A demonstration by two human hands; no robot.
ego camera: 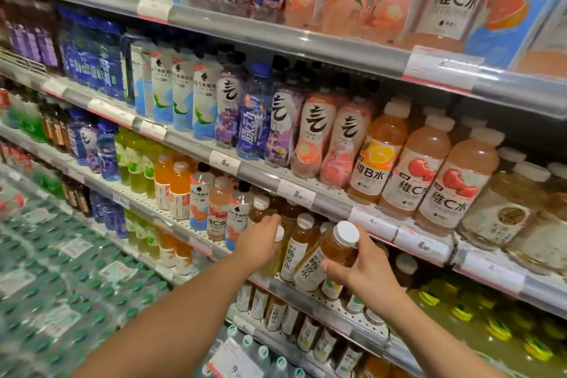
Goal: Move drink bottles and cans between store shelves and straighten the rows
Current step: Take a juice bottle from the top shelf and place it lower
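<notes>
My right hand (365, 270) grips an amber tea bottle (325, 258) with a white cap and white label, tilted to the left in front of the third shelf down. My left hand (260, 239) reaches onto that same shelf (306, 294) and wraps around a standing yellowish bottle (273, 258) whose white cap shows beside the fingers. Another matching amber bottle (296, 245) stands upright between the two hands. More of the same bottles stand behind, partly hidden.
The shelf above carries pink and orange vitamin water bottles (441, 181) and purple and peach drink bottles (310, 132). A lower shelf holds small white-labelled bottles (276, 310). Shrink-wrapped green-capped water packs (61, 270) are stacked at the lower left.
</notes>
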